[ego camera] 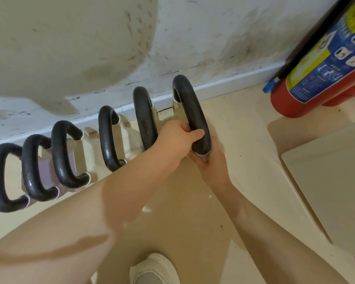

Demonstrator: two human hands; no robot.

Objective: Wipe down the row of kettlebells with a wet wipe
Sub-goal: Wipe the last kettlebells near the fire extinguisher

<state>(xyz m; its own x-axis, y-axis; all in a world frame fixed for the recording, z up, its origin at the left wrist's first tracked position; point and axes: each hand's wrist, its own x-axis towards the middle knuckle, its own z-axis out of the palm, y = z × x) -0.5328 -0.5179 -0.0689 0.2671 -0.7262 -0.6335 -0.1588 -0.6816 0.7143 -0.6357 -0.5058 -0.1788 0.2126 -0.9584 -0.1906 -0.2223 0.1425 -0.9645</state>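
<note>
Kettlebell handle (190, 111) arched toward wall

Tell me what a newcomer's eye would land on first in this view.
First, the row of kettlebells along the baseboard, their black loop handles running from the lower left to the centre. Next, the two hands at the rightmost kettlebell: the left hand grips its handle and the right hand holds the handle's near base, where something pale shows. Then the red fire extinguisher at the upper right.
</note>
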